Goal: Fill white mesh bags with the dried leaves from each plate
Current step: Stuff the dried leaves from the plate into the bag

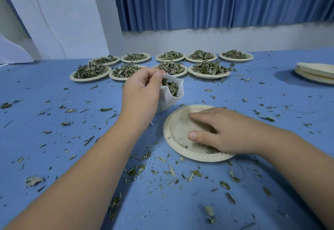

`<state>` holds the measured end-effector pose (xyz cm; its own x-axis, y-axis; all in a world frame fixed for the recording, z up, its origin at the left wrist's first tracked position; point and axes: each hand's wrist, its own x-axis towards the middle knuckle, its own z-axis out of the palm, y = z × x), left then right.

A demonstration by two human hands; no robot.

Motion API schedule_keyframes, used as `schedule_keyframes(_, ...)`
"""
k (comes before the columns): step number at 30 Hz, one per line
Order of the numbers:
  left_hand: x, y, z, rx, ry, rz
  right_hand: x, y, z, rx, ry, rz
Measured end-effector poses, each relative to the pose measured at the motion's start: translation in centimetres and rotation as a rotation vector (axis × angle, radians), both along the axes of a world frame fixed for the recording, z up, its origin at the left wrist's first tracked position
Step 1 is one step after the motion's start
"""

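The left hand [141, 92] pinches the rim of the white mesh bag [171, 97] between thumb and curled fingers [157, 75], with the mouth held open just right of the fingertips. The bag is soft, creased and partly filled with dried leaves [170, 86]. The right hand [226, 130] is cupped on a nearly bare paper plate [173, 135]. Whether its fingers hold leaves cannot be told.

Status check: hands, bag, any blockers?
Left hand pinches open white mesh bag, part-filled with dried leaves. Right hand on near-empty round paper plate, grip unclear. Nine full plates behind; nothing blocking.
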<state>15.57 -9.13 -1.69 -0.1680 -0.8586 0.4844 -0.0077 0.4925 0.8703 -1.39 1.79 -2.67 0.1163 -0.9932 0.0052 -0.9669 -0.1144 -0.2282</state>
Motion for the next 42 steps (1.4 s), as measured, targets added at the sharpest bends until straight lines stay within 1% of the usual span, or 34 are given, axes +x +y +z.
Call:
schedule_keyframes(6, 0.2, -0.1, 0.0, 0.014, -0.010, 0.009, -1.1, 1.0, 1.4, 0.018, -0.159, -0.060)
schedule_keyframes(9, 0.1, -0.1, -0.1, 0.017, -0.014, 0.012, -1.8, 1.6, 1.9, -0.011, -0.220, -0.080)
schedule_keyframes(12, 0.0, -0.1, -0.1, 0.028, -0.016, 0.014, -1.5, 1.5, 1.9, -0.009, -0.149, -0.079)
schedule_keyframes(15, 0.0, -0.1, 0.0, 0.028, -0.018, 0.008, -0.8, 1.3, 1.6, 0.055, -0.042, -0.005)
schedule_keyframes(18, 0.0, 0.0, -0.1, 0.025, -0.019, 0.009, -0.5, 1.8, 2.0, 0.102, -0.052, 0.020)
schedule_keyframes(21, 0.0, 0.1, -0.1, 0.022, -0.027, 0.011, -1.0, 2.4, 3.0, 0.063, -0.108, -0.070)
schedule_keyframes(25, -0.1, 0.1, 0.0, 0.019, -0.038, 0.016, -2.1, 2.5, 3.7, -0.042, -0.067, -0.195)
schedule_keyframes(28, -0.1, 0.2, -0.1, 0.015, -0.042, 0.014, -1.6, 2.4, 3.4, -0.020, -0.008, -0.224)
schedule_keyframes(31, -0.1, 0.2, -0.1, 0.010, -0.048, 0.015, -0.6, 2.4, 3.0, 0.011, 0.044, -0.202)
schedule_keyframes(34, 0.0, 0.1, 0.0, 0.010, -0.049, 0.012, 0.1, 2.7, 2.9, 0.046, 0.030, -0.187)
schedule_keyframes(39, -0.1, 0.2, -0.1, -0.004, -0.058, 0.004, 0.0, 2.8, 3.0, 0.078, -0.084, -0.143)
schedule_keyframes(42, -0.1, 0.2, -0.1, -0.009, -0.057, 0.000, -0.3, 2.7, 2.9, 0.077, -0.104, -0.106)
